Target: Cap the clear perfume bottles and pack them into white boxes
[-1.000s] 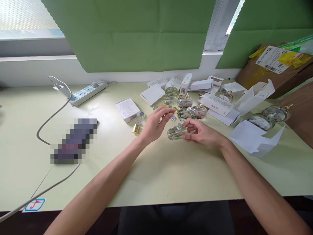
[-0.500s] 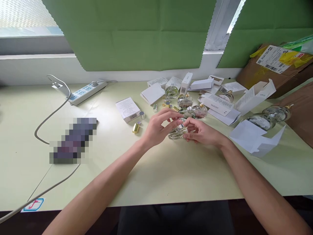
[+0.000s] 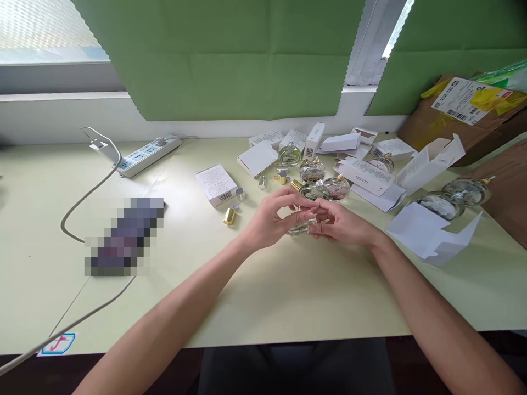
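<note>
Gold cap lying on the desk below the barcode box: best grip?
Probably pinch the gold cap across its round sides from straight above. It lies on its side, pointing toward the silver cap, with desk showing on both flanks. The left hand and right hand hold the glass bottle, apart from it.

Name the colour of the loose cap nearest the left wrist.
Gold cap, clearest in the head view.
</note>
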`<action>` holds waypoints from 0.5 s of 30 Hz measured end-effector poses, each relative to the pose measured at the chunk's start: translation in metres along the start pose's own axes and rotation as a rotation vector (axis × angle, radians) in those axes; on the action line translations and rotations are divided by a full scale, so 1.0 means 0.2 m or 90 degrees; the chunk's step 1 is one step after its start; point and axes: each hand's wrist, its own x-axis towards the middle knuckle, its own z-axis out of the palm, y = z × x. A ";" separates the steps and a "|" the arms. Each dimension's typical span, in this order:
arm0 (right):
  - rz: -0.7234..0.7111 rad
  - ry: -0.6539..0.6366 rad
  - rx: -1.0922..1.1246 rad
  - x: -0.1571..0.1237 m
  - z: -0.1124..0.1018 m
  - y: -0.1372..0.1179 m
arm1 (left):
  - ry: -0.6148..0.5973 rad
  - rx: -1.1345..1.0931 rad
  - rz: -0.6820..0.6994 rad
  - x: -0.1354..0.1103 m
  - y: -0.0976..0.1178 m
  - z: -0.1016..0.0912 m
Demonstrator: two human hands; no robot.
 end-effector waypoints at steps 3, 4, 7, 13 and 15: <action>-0.005 0.000 0.001 0.00 0.00 0.01 | 0.030 0.007 0.005 0.00 -0.02 0.01; -0.006 -0.001 0.003 0.00 0.00 0.01 | 0.040 0.016 0.011 -0.01 -0.03 0.02; -0.009 -0.001 0.005 0.00 0.00 0.01 | 0.057 0.047 0.034 0.00 -0.04 0.03; -0.019 -0.002 0.006 0.00 0.00 0.01 | 0.090 0.099 0.096 -0.01 -0.02 0.05; -0.021 0.002 0.005 0.01 0.00 0.01 | 0.100 0.118 0.105 -0.01 -0.02 0.05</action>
